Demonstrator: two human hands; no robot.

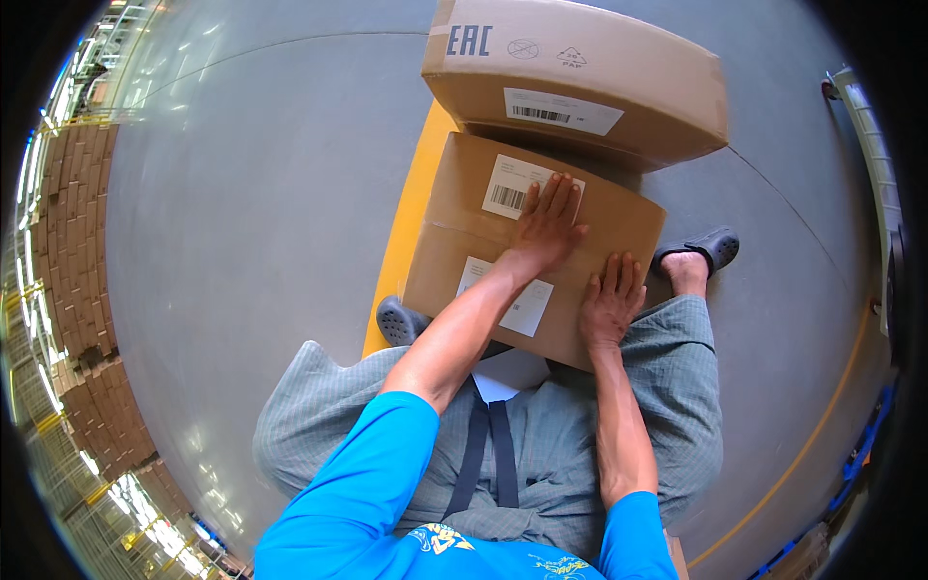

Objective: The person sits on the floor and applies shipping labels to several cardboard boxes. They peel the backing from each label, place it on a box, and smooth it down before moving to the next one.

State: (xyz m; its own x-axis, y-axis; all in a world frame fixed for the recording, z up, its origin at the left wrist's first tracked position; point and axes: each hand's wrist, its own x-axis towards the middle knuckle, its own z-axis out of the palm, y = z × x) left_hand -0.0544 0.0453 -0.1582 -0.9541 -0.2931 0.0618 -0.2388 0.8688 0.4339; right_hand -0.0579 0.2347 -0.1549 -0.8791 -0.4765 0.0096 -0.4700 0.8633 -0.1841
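A cardboard box (435, 239) sits on the floor between my feet. Two white labels are on its upward face, the far one (500, 185) with a barcode and the near one (533, 312) partly behind my left forearm. My left hand (549, 228) lies flat, palm down, over the right part of the far label. Lower and to the right, my right hand (612, 301) rests on the box's right part near its edge, fingers pointing away from me. Neither hand grasps anything. Just beyond stands a second cardboard box (580, 72), bearing printed symbols and a barcode label.
A yellow floor stripe (417, 188) runs under the boxes' left side. My dark clogs (718, 246) flank the near box. Stacked brown cardboard (76, 239) and racking line the far left. A pale metal frame (866, 138) stands at the right, with a thin yellow line on the floor below it.
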